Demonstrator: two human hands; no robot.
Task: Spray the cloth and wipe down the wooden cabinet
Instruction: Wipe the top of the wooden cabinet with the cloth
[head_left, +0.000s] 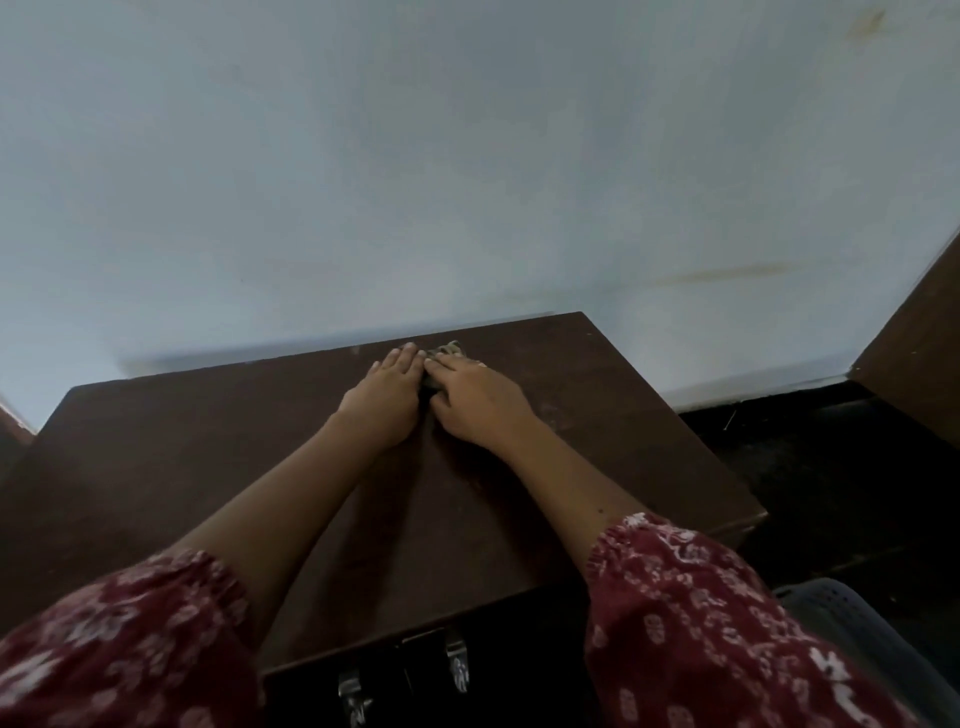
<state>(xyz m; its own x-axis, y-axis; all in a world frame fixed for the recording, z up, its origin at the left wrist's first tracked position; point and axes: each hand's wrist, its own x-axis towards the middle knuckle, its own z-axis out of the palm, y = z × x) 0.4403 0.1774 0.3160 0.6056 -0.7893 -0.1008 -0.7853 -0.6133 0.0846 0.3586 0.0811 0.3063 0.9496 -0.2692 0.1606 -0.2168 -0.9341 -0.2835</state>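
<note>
Both hands lie side by side, flat and palm down, fingers stretched out and not curled. The left hand (388, 397) and right hand (480, 402) press together on a small bunched cloth (450, 348), which shows only as a greenish scrap past the fingertips and a dark fold between the two hands. It sits a little above the middle of the frame, on the top of the wooden cabinet (208, 441), close to its far edge. I'd judge the cloth to be light, soft and limp, apt to bunch and slide out from under flat palms. It should go better spread wider under the fingers, or pinched by a fold when it needs lifting. Whether it is damp I cannot tell, and no spray bottle shows. The cabinet top looks hard, flat and fairly smooth, so the cloth should glide with steady downward pressure. The far edge meets the pale wall (467, 156) just beyond the fingertips, so there is little room to push forward. The open room lies toward the lower left of the frame and back toward the patterned sleeves (130, 649). To the right the top ends at a corner over dark floor (831, 467), where a hard sweep could carry the cloth off the edge. Metal latches (457, 660) hang at the near front face and could snag it.
</note>
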